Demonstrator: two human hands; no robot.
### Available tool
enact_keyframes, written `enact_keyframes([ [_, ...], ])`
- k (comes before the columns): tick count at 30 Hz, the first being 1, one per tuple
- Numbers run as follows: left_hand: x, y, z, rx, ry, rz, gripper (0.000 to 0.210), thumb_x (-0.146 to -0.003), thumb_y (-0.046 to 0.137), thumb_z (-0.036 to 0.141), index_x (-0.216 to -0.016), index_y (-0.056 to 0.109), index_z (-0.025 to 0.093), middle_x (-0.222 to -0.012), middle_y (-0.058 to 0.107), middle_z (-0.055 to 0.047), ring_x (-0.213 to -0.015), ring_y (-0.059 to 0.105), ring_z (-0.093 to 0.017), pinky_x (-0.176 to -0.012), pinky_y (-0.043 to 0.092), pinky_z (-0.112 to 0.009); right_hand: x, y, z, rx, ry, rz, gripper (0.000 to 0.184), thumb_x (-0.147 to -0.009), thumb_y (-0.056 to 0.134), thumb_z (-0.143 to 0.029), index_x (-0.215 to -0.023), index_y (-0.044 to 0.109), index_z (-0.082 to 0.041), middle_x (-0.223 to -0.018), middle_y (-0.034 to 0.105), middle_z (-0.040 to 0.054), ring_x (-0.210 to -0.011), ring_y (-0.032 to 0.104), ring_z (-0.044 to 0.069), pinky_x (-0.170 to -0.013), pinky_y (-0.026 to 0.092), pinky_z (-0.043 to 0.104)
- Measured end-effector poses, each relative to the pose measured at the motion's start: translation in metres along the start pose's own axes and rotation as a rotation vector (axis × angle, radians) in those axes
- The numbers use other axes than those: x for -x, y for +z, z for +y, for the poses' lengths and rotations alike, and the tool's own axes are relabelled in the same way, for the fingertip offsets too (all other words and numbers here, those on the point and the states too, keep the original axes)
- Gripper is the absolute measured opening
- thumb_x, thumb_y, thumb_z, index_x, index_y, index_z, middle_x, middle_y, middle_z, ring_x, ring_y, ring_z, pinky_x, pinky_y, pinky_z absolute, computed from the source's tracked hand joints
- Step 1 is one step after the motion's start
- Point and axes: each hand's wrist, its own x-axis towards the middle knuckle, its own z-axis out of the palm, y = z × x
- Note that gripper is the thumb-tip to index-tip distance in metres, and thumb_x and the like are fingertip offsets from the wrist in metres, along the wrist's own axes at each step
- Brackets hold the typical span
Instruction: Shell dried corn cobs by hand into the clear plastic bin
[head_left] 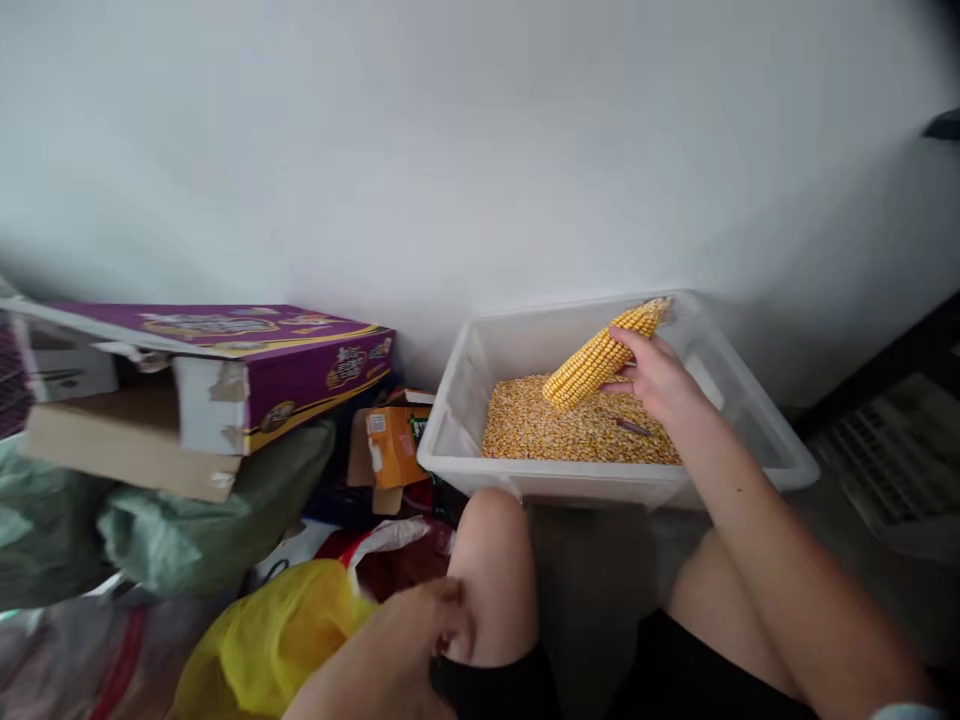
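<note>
An ear of dried yellow corn is in my right hand, thumb on top and fingers underneath. It tilts over a white plastic tub, its husk-end tip up and to the right, near the back wall of the tub. Loose corn kernels cover the tub's floor. A thin dark reddish stick-like thing lies on the kernels beneath my right hand. My left hand is by my left knee, blurred, its fingers seemingly curled; whether it holds anything is unclear.
A purple cardboard box lies open at left on green bags. An orange box sits between it and the tub. Nearer me is a yellow plastic bag. A dark crate-like thing stands at right; a white wall rises behind.
</note>
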Motion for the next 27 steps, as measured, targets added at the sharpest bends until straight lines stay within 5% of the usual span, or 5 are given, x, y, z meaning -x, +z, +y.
enact_keyframes([
  [4,0.012,0.006,-0.006,-0.115,0.104,-0.085,0.004,-0.071,0.061,0.018,-0.071,0.061,0.022,-0.081,0.06,0.0,-0.072,0.057,-0.014,-0.061,0.037,-0.024,0.0,0.001,0.001,0.124,-0.06,0.063,0.044,-0.073,0.057,-0.051,-0.109,0.047,-0.029,-0.112,0.06,0.005,-0.096,0.059,0.026,-0.064,0.055,0.038],
  [9,-0.034,-0.04,-0.01,-0.462,-0.073,0.468,0.02,-0.088,0.038,0.024,-0.082,0.057,0.018,-0.08,0.058,-0.005,-0.072,0.055,-0.018,-0.062,0.036,-0.028,0.006,0.015,0.004,0.112,-0.044,0.04,0.047,-0.071,0.058,-0.053,-0.109,0.05,-0.026,-0.108,0.062,0.007,-0.093,0.061,0.027,-0.061,0.054,0.037],
  [13,-0.06,-0.04,-0.018,-0.534,-0.181,0.704,0.024,-0.091,0.034,0.025,-0.092,0.056,0.018,-0.091,0.059,-0.006,-0.073,0.057,-0.018,-0.06,0.036,-0.028,0.008,0.018,0.01,0.181,-0.065,0.053,0.047,-0.073,0.056,-0.053,-0.111,0.049,-0.026,-0.104,0.062,0.0065,-0.088,0.062,0.026,-0.061,0.054,0.038],
  [21,-0.051,-0.025,-0.031,-0.02,-0.103,0.543,0.02,-0.085,0.044,0.027,-0.093,0.06,0.019,-0.083,0.061,-0.003,-0.075,0.057,-0.016,-0.069,0.042,-0.027,0.013,0.014,0.024,0.516,-0.198,0.19,0.048,-0.076,0.052,-0.055,-0.116,0.045,-0.028,-0.1,0.062,0.0076,-0.094,0.058,0.029,-0.077,0.049,0.046],
  [27,-0.084,-0.021,-0.014,-0.177,0.019,0.397,0.043,-0.071,0.057,0.058,-0.083,0.068,0.018,-0.081,0.063,-0.009,-0.087,0.058,-0.026,-0.077,0.043,-0.036,0.01,0.011,0.029,0.722,-0.212,0.287,0.052,-0.075,0.054,-0.057,-0.115,0.046,-0.025,-0.098,0.061,0.0103,-0.094,0.057,0.033,-0.081,0.044,0.051],
])
